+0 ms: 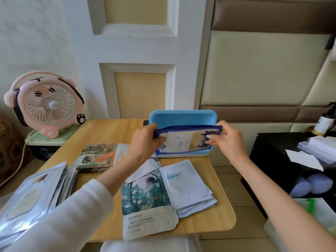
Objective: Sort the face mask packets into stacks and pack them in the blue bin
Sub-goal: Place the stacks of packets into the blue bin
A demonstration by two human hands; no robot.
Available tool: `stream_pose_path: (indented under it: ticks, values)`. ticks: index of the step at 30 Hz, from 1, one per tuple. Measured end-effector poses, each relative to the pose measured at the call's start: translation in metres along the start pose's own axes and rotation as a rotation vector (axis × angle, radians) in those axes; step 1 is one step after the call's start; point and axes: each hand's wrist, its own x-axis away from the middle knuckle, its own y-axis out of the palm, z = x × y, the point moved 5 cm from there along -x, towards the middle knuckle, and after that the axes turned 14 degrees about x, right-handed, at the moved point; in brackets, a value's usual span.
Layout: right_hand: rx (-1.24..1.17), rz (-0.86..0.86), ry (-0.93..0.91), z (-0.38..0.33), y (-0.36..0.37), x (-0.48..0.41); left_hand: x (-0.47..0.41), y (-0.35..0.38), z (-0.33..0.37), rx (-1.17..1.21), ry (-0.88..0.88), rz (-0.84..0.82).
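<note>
Fingers of left hand (145,140) and right hand (227,140) tight on navy packets (183,141) at blue bin (181,116); wooden table (109,129), fan (49,106)

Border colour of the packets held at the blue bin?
Dark blue, around a pale cream centre, on the flat mask packets; head view.

I'm holding blue-edged packets (183,140) upright in the blue bin (183,117) | left hand (145,140), right hand (227,139) pinching their ends | more stacks lying on the table (209,224)
</note>
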Motion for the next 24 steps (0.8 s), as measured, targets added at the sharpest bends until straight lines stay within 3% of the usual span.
stream_pose_path:
  ticks: [3, 6, 10, 15, 24]
  values:
    - [0.257, 0.040, -0.059, 0.018, 0.002, -0.016, -0.029, 0.022, -0.006, -0.084, 0.047, -0.040]
    - [0.430, -0.078, -0.097, 0.043, 0.023, -0.017, -0.038, 0.047, -0.030, -0.163, 0.022, -0.186]
    - [0.715, -0.354, -0.184, 0.065, 0.059, -0.012, -0.032, 0.072, -0.061, -0.540, 0.031, -0.356]
    - [0.850, -0.444, -0.287, 0.075, 0.079, -0.019, -0.027, 0.095, -0.070, -0.883, 0.108, -0.436]
    - [1.111, -0.313, -0.275, 0.071, 0.093, -0.044, -0.053, 0.098, -0.069, -0.776, 0.019, -0.659]
